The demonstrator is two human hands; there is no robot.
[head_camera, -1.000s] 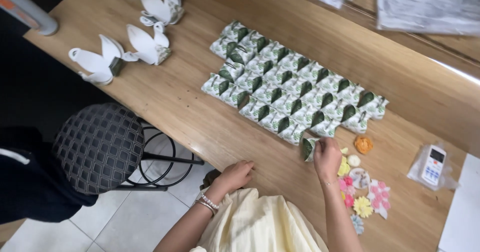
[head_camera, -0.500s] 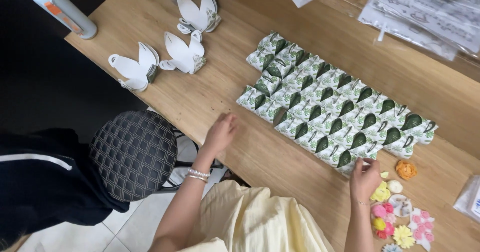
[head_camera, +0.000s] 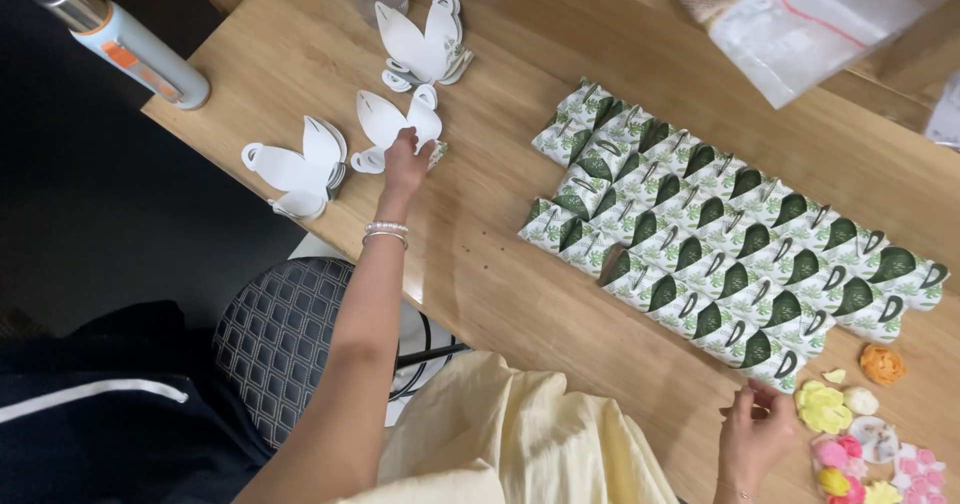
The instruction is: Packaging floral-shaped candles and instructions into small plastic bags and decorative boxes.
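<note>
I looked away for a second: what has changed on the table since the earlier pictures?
The left hand went from the table edge out to the middle stack of white cut-outs and now touches it. The right hand let go of the last green-leaf box and drew back beside it. The box rows look unchanged.

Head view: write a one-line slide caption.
Left hand reaches a white flat cutout stack; right hand rests by rows of green leaf-print boxes.
</note>
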